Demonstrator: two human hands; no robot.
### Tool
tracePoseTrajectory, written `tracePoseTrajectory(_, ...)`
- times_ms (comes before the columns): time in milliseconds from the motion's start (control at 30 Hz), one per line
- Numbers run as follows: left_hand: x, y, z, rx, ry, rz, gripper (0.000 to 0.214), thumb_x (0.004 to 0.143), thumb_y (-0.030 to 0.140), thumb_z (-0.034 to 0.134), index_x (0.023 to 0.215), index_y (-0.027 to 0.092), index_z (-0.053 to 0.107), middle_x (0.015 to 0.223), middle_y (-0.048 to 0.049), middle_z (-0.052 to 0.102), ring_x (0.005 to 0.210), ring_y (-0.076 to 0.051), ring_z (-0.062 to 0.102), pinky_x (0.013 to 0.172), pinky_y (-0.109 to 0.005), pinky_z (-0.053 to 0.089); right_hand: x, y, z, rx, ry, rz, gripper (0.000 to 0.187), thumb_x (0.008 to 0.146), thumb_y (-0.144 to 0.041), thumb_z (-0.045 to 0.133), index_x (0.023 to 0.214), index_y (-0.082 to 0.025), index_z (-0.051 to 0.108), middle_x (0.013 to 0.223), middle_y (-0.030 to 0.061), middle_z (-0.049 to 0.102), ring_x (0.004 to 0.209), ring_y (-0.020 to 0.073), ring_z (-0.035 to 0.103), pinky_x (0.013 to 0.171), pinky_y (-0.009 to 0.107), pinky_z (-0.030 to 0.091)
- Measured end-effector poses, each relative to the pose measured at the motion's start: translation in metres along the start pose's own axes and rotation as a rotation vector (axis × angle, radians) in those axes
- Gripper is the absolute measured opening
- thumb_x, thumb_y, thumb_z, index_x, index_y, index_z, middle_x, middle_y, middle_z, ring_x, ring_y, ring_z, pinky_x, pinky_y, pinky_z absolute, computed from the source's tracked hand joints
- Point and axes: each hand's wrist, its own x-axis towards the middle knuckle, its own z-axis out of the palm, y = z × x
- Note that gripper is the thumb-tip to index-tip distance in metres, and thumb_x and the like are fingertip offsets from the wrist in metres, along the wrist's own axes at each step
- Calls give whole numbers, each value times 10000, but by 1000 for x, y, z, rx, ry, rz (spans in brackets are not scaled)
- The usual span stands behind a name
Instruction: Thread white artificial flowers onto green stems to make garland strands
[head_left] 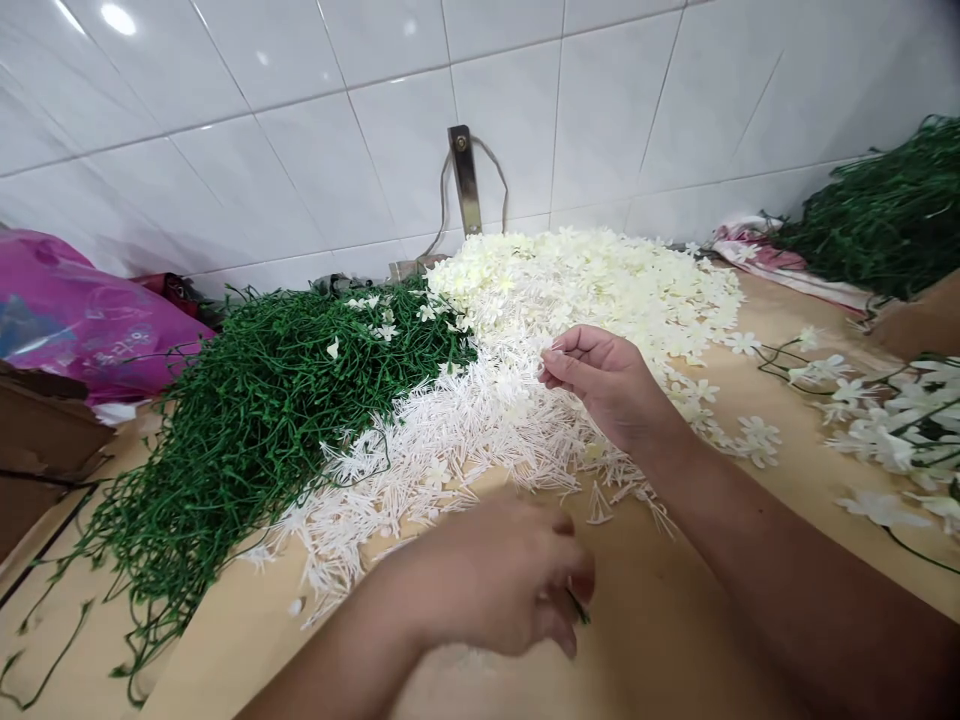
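My left hand (517,575) hovers low over the tan board, blurred by motion, its fingers curled. The dark green tip of an artificial flower stem (579,606) pokes out from them. My right hand (607,385) is held above the pile of thin white plastic stamens (465,430), thumb and forefinger pinched together. Something small and pale shows at those fingertips, too small to name. Behind it spreads a heap of cream-white artificial blossoms (600,285). To the left lies a big tangle of green plastic stems (292,370), a few white blossoms on top.
Finished-looking white flowers on green stems (900,410) lie at the right. Another green bundle (885,210) sits at the back right. A purple plastic bag (90,310) and a cardboard box (45,440) stand at the left. A metal bracket (465,180) leans against the tiled wall (502,110).
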Motion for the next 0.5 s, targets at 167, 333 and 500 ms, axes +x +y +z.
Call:
tracePoseTrajectory(167, 13, 2, 18, 159, -22, 1, 70, 702, 147, 536, 665, 182, 585, 677, -2, 584, 636, -129, 503, 663, -278, 354, -1, -5, 0, 29, -14, -3, 111, 671, -212, 610, 653, -171, 509, 574, -30, 541, 551, 67, 492, 564, 226, 402)
tracePoseTrajectory(333, 15, -12, 16, 125, 137, -127, 75, 715, 188, 510, 786, 166, 516, 743, -19, 564, 649, -140, 500, 563, -254, 349, -2, -5, 2, 5, -12, 22, 126, 647, -218, 618, 640, -167, 503, 564, -32, 529, 541, 68, 483, 560, 233, 404)
tracePoseTrajectory(500, 15, -21, 15, 201, 193, -182, 123, 725, 118, 420, 745, 169, 530, 759, -32, 554, 645, -142, 486, 567, -262, 349, -2, -2, 3, 9, -2, 51, 139, 644, -232, 626, 641, -165, 504, 560, -32, 524, 550, 69, 489, 577, 235, 408)
